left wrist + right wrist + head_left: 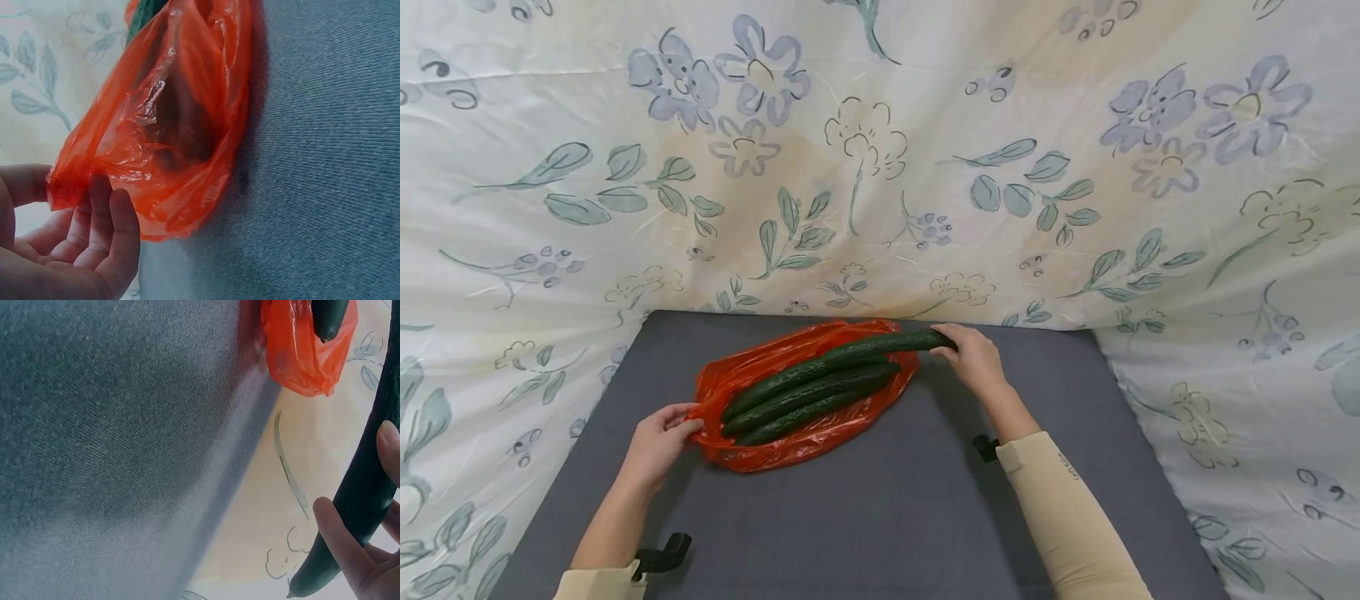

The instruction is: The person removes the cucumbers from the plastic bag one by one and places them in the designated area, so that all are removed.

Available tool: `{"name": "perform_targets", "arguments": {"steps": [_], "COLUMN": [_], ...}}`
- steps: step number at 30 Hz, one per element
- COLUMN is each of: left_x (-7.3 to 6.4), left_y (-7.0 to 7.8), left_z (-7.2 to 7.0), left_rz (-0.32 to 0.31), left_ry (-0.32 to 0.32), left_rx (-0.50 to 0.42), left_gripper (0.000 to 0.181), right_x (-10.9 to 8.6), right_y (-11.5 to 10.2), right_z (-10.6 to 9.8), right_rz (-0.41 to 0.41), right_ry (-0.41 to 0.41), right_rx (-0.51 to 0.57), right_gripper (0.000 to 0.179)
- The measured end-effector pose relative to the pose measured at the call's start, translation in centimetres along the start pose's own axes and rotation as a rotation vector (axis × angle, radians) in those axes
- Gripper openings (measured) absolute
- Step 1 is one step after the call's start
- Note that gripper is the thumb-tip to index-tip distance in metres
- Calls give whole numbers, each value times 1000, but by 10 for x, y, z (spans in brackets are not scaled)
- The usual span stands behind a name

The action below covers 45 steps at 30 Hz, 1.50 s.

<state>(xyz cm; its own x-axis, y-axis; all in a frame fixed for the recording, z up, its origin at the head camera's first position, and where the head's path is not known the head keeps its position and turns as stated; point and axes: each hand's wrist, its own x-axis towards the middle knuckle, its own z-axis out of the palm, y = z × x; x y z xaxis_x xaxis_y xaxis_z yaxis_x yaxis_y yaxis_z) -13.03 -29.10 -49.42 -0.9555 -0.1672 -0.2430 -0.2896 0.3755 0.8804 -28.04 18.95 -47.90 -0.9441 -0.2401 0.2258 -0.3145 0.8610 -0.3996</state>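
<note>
A red plastic bag (760,458) lies on its side with several long dark green cucumbers (816,396) side by side in its open top. Thumb and fingers of my left hand (655,442) pinch the bag's left edge; in the left wrist view, the bag (194,206) stretches up from that hand (81,250). My right hand (976,358) grips the right end of one cucumber (887,343), which slants over the others. In the right wrist view this cucumber (365,497) is raised off the table, its tip poking out past my fingers.
Dark grey cloth covers the table (880,517) beneath the bag. A pale floral curtain (865,183) hangs behind the table's far edge and along both sides. Each wrist carries a black camera mount (666,554).
</note>
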Motion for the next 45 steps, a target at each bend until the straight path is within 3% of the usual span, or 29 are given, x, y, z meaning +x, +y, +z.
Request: {"name": "perform_targets", "arguments": {"steps": [20, 27, 45], "left_x": [3, 2, 3], "left_y": [2, 1, 3], "left_z": [-4, -4, -4], "left_rz": [8, -15, 1], "left_ry": [32, 17, 1], "left_rx": [-13, -16, -27], "left_gripper": [45, 47, 45], "right_x": [-5, -8, -20], "right_y": [31, 46, 80], "right_z": [-16, -21, -28], "right_rz": [78, 111, 197], "right_ry": [-5, -14, -25], "right_rx": [40, 40, 46], "right_gripper": [53, 52, 53]}}
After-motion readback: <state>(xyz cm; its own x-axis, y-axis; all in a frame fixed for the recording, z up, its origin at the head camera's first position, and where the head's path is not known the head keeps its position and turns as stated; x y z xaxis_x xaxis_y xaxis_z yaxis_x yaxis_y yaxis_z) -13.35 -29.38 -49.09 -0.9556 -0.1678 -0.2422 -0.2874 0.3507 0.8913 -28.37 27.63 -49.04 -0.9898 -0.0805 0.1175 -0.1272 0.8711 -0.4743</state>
